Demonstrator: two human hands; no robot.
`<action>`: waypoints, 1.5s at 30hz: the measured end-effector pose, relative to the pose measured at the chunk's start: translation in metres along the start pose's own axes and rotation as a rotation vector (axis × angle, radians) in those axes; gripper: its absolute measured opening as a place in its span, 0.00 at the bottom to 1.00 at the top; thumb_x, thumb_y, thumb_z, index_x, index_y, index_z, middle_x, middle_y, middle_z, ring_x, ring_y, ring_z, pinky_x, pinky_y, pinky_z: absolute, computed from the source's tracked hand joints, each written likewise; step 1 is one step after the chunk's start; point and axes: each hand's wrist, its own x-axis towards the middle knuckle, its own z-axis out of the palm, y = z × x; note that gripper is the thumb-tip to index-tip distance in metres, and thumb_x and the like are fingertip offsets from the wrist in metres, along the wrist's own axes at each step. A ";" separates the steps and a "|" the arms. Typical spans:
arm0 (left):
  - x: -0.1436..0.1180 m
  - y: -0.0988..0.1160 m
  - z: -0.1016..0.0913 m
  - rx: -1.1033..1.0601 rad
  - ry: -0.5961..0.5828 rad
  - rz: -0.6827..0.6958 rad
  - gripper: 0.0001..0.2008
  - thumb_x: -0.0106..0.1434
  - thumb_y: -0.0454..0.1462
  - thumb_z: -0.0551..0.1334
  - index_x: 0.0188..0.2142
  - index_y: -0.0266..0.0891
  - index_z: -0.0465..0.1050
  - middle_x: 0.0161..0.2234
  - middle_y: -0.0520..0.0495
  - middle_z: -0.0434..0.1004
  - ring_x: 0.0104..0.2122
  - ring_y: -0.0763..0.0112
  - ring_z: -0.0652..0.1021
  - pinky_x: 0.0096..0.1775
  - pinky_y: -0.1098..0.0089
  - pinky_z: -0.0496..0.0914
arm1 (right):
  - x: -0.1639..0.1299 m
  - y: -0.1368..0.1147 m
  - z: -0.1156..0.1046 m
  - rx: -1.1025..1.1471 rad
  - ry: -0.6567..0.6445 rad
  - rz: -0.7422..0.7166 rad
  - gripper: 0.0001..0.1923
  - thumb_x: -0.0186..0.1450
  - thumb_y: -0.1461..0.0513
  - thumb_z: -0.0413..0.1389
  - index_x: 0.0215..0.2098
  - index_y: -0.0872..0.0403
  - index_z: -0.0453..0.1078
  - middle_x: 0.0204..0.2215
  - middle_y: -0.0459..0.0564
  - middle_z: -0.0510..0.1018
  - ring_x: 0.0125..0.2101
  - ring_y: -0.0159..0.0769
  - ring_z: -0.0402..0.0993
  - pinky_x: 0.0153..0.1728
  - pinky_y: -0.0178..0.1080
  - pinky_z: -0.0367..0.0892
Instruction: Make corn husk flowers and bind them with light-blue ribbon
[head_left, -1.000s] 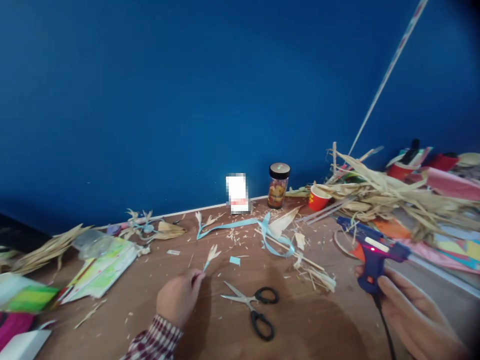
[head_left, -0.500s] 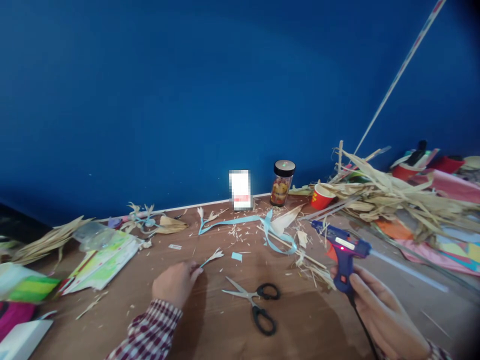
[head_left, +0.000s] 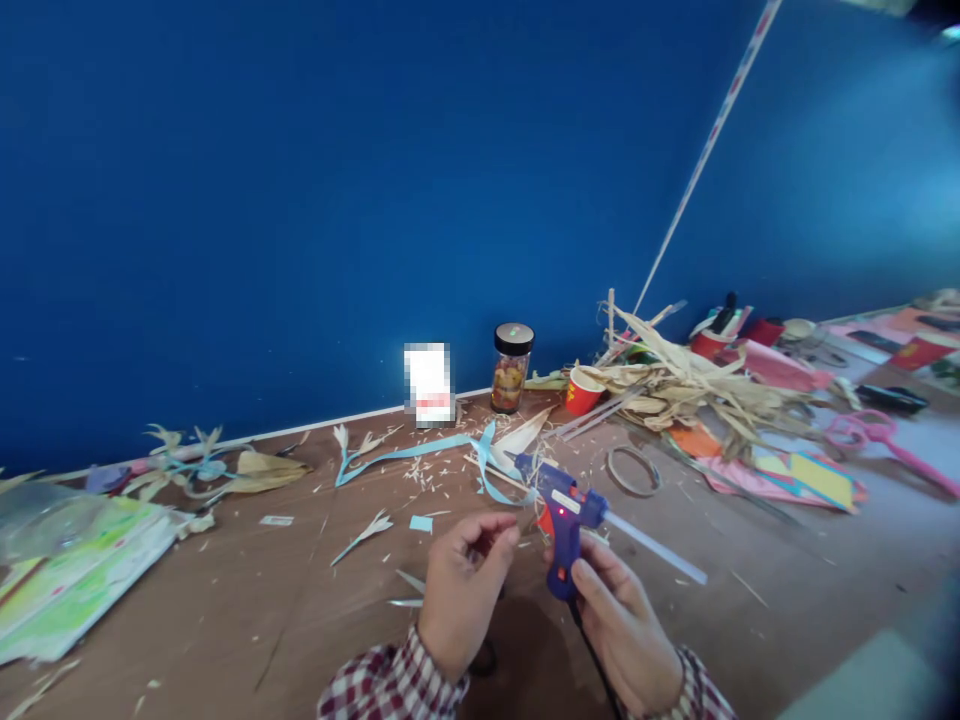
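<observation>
In my right hand (head_left: 619,615) is a blue glue gun (head_left: 564,520), gripped by its handle, with a clear glue stick (head_left: 656,548) out of its back and a small red light lit. Beside the gun, my left hand (head_left: 469,585) has curled fingers with thumb and fingertips drawn together; anything between them is too small to make out. Scissors (head_left: 409,590) lie partly hidden under that hand. On the table to the left rests a small husk flower on a blue stem (head_left: 364,535). Beyond the gun's nozzle lies a blue-ribboned piece with a pale husk petal (head_left: 517,445).
A lidded jar (head_left: 511,375) stands by the blue wall, with a red paper cup (head_left: 583,392) to its right. Dry corn husks (head_left: 675,375) are heaped at the right, near a tape roll (head_left: 634,472). Painted paper (head_left: 90,570) lies left. Husk scraps litter the table.
My left hand has let go of the small husk flower, left on the table, and moved right to beside the glue gun, covering part of the scissors. The view has turned right.
</observation>
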 end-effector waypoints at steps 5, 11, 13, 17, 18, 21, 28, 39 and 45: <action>0.009 0.002 0.014 -0.190 -0.034 -0.191 0.19 0.48 0.45 0.64 0.37 0.35 0.75 0.29 0.46 0.78 0.30 0.67 0.76 0.32 0.70 0.70 | -0.002 -0.001 -0.001 0.001 -0.023 -0.024 0.14 0.57 0.59 0.57 0.42 0.51 0.69 0.36 0.51 0.76 0.37 0.38 0.71 0.38 0.39 0.65; 0.014 0.002 0.023 -0.254 -0.047 -0.206 0.13 0.48 0.44 0.64 0.27 0.35 0.76 0.25 0.47 0.78 0.27 0.69 0.75 0.33 0.70 0.69 | -0.001 0.000 -0.005 -0.084 -0.015 -0.027 0.16 0.56 0.58 0.58 0.43 0.52 0.70 0.35 0.52 0.77 0.36 0.41 0.71 0.38 0.40 0.66; 0.016 0.002 0.019 -0.232 0.025 -0.180 0.12 0.50 0.43 0.63 0.26 0.36 0.75 0.23 0.49 0.77 0.26 0.71 0.74 0.32 0.71 0.68 | 0.000 0.000 -0.009 -0.095 0.006 -0.022 0.17 0.56 0.57 0.57 0.43 0.53 0.69 0.35 0.53 0.77 0.37 0.41 0.71 0.38 0.41 0.66; 0.031 0.009 -0.004 -0.232 0.202 -0.040 0.11 0.50 0.42 0.63 0.30 0.37 0.75 0.28 0.50 0.78 0.31 0.71 0.74 0.36 0.71 0.68 | 0.000 -0.002 -0.020 -0.108 0.028 -0.019 0.16 0.57 0.58 0.57 0.44 0.52 0.69 0.36 0.52 0.77 0.36 0.39 0.72 0.38 0.39 0.66; 0.035 0.012 -0.010 -0.219 0.227 -0.001 0.11 0.50 0.42 0.63 0.30 0.37 0.75 0.29 0.50 0.78 0.32 0.70 0.74 0.37 0.70 0.68 | 0.000 -0.002 -0.023 -0.119 0.032 -0.012 0.16 0.57 0.58 0.57 0.44 0.52 0.69 0.35 0.52 0.77 0.35 0.38 0.72 0.37 0.38 0.66; 0.048 0.022 -0.018 -0.065 0.129 0.085 0.11 0.51 0.42 0.62 0.30 0.38 0.76 0.30 0.48 0.78 0.33 0.67 0.75 0.37 0.68 0.68 | -0.002 -0.003 -0.029 -0.161 0.032 -0.001 0.16 0.57 0.58 0.57 0.43 0.52 0.69 0.35 0.52 0.77 0.34 0.38 0.73 0.37 0.39 0.67; 0.060 0.028 -0.008 0.192 -0.102 0.196 0.08 0.53 0.41 0.60 0.29 0.42 0.78 0.28 0.50 0.78 0.31 0.68 0.75 0.34 0.71 0.68 | -0.006 -0.008 -0.023 -0.257 -0.023 -0.032 0.16 0.56 0.56 0.57 0.43 0.50 0.71 0.37 0.52 0.77 0.36 0.41 0.73 0.40 0.42 0.66; 0.063 0.032 -0.007 0.315 -0.169 0.282 0.08 0.54 0.41 0.59 0.26 0.42 0.76 0.25 0.51 0.75 0.28 0.68 0.73 0.33 0.70 0.66 | -0.005 -0.011 -0.016 -0.288 -0.056 -0.030 0.16 0.55 0.56 0.58 0.43 0.48 0.72 0.36 0.51 0.78 0.35 0.40 0.73 0.41 0.42 0.67; 0.072 0.029 -0.018 0.331 -0.162 0.272 0.13 0.58 0.42 0.54 0.26 0.38 0.72 0.25 0.50 0.74 0.28 0.70 0.72 0.31 0.71 0.65 | 0.001 -0.006 -0.035 -0.307 0.032 -0.062 0.16 0.58 0.56 0.56 0.45 0.50 0.69 0.38 0.52 0.77 0.38 0.40 0.72 0.41 0.41 0.66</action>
